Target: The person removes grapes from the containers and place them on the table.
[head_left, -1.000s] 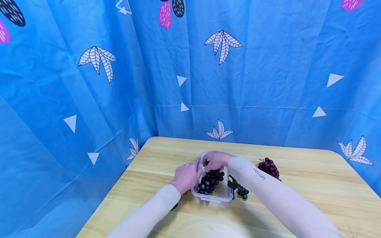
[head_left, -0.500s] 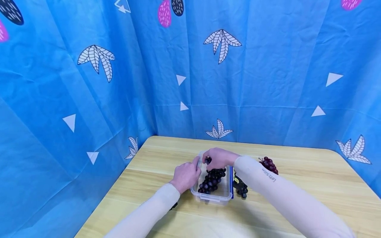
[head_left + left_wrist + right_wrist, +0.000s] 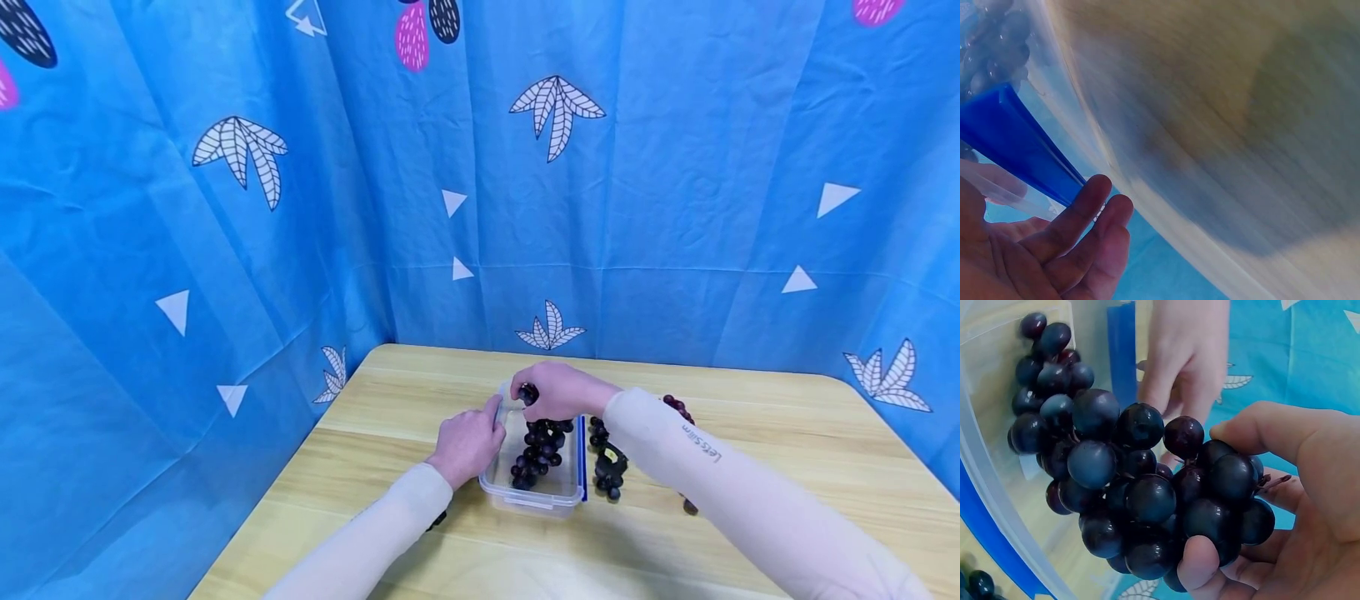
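A bunch of dark grapes (image 3: 542, 454) hangs partly inside a clear plastic container (image 3: 528, 502) with blue side latches. My right hand (image 3: 558, 390) grips the bunch by its stem end. In the right wrist view, the thumb and fingertips of the right hand (image 3: 1319, 481) press on the upper grapes (image 3: 1147, 497), and a bit of stem pokes out beside them. On the container's left side, my left hand (image 3: 463, 442) holds the wall by the rim. The left wrist view has the left hand's fingers (image 3: 1079, 231) curled beside a raised blue latch (image 3: 1019, 140).
Another bunch of dark grapes (image 3: 609, 482) lies just right of the container on the wooden table (image 3: 390, 400). Farther right are red grapes (image 3: 678, 407), mostly covered by the right sleeve (image 3: 720, 467). A blue patterned curtain (image 3: 652, 208) closes off the back and left.
My right hand has shifted slightly away and to the right, drawing the dark grape bunch along and straighter. The left hand stays on the container's side.
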`<action>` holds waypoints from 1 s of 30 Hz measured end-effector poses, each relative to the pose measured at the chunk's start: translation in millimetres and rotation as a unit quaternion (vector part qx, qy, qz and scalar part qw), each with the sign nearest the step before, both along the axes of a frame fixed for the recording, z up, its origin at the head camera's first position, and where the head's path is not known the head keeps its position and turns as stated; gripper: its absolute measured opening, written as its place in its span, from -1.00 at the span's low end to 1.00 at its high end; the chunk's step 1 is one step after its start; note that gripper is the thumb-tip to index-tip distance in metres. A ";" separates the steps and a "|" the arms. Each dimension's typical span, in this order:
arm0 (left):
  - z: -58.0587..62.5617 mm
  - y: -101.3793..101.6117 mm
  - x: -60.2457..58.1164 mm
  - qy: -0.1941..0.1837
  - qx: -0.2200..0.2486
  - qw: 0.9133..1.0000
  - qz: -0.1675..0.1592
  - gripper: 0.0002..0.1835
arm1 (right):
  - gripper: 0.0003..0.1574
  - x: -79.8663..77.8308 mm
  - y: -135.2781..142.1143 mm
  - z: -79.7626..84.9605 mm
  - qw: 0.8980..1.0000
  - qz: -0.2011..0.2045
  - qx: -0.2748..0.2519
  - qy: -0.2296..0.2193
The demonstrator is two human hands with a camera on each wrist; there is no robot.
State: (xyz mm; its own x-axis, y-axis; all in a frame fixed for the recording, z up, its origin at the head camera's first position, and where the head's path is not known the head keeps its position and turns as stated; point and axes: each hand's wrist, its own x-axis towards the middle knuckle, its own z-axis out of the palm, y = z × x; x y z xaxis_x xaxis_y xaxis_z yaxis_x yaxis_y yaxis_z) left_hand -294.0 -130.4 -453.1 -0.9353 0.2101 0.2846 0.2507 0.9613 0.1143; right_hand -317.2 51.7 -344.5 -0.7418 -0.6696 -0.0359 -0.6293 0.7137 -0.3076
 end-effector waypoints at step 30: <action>-1.7 2.4 0.7 -0.004 0.013 1.000 0.008 -0.49 | -0.63 17.4 48.9 66.7 0.996 -0.013 -0.039 0.083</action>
State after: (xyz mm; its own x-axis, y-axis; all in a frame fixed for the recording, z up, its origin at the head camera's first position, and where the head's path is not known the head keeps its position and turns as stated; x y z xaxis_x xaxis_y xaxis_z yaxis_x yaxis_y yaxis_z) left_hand -293.3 -128.1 -454.8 -0.9409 0.1884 0.2816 0.2352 0.9615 0.1424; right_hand -299.9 100.5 -277.8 -0.7499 -0.6465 0.1401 -0.6582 0.7079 -0.2564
